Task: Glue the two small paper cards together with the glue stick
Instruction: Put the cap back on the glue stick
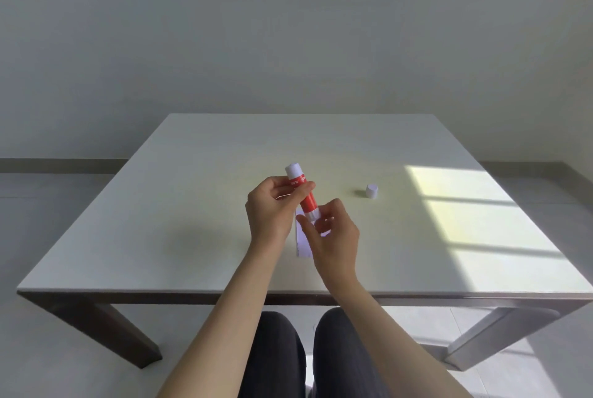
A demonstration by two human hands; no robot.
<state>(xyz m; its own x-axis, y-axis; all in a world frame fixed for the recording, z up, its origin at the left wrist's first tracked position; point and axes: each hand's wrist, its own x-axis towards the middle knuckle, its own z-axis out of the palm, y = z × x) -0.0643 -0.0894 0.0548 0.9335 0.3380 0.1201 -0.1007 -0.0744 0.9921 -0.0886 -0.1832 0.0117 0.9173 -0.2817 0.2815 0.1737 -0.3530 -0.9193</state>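
Note:
A red glue stick (pixel 305 195) with white ends is held tilted above the table's middle, its uncapped top pointing up and away. My left hand (pixel 272 208) grips its upper red barrel. My right hand (pixel 333 237) pinches its white lower end. Its white cap (pixel 372 191) stands alone on the table to the right. Below my hands a white paper card (pixel 302 242) lies flat on the table, mostly hidden by my right hand. I cannot tell whether a second card lies there.
The pale square table (pixel 192 205) has a sunlit patch on its right side. Its front edge runs just above my knees. A plain wall stands behind it.

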